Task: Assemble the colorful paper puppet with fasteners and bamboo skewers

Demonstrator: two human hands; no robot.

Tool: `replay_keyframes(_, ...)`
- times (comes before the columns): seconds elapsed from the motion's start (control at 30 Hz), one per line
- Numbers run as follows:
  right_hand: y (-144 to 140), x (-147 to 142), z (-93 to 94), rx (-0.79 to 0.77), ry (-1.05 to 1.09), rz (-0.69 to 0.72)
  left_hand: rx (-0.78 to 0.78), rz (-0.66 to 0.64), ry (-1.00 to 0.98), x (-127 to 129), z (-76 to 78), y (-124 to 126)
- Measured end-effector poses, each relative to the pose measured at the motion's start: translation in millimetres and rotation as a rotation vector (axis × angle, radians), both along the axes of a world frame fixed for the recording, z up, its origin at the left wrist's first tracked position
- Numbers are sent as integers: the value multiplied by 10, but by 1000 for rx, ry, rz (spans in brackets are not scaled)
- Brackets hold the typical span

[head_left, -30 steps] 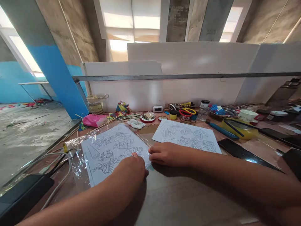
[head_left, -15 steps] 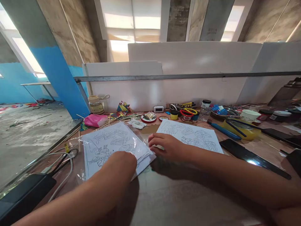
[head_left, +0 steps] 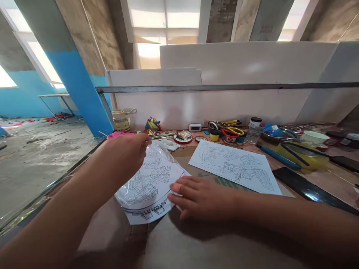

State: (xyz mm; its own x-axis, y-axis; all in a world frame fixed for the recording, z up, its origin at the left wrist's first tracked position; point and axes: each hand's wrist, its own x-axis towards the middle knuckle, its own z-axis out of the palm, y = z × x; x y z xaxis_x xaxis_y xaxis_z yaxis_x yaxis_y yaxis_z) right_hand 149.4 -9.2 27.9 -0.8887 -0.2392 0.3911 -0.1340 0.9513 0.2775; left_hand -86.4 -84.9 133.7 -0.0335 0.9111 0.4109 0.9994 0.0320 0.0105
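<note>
Lifting the plastic sleeve (head_left: 148, 175) w/ our left hand (head_left: 127, 153), fingers pinching its top edge. Our right hand (head_left: 200, 196), fingers together, presses flat on the colouring sheets (head_left: 146, 215).

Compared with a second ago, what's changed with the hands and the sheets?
The left hand has risen off the table, pinching the clear plastic sleeve and pulling it up and back off the coloring sheets. The right hand stays pressed flat on their edge. The second sheet is unmoved.

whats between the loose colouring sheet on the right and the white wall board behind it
In the head view, small craft clutter lies between the loose colouring sheet and the white wall board: a yellow-lidded pot, red and yellow scissors, a clear jar.
</note>
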Motion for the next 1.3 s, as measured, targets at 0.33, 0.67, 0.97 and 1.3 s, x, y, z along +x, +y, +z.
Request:
replay_keyframes(0.33, -354, -661, -119, -224, -108, -85, -57, -9, -19, 132, -28, 18)
replay_keyframes(0.67, -66, -555, 506, -277, 2, -265, 83, -430, -723, 35, 125, -106)
replay_keyframes(0.97, 88, -430, 1247, -137, 377, -419, 235, -219, -296, -113, 14, 79)
replay_keyframes(1.3, 605, -150, 1185, -613, 706, -303, 850, -113, -1034, -135, 182, 75)
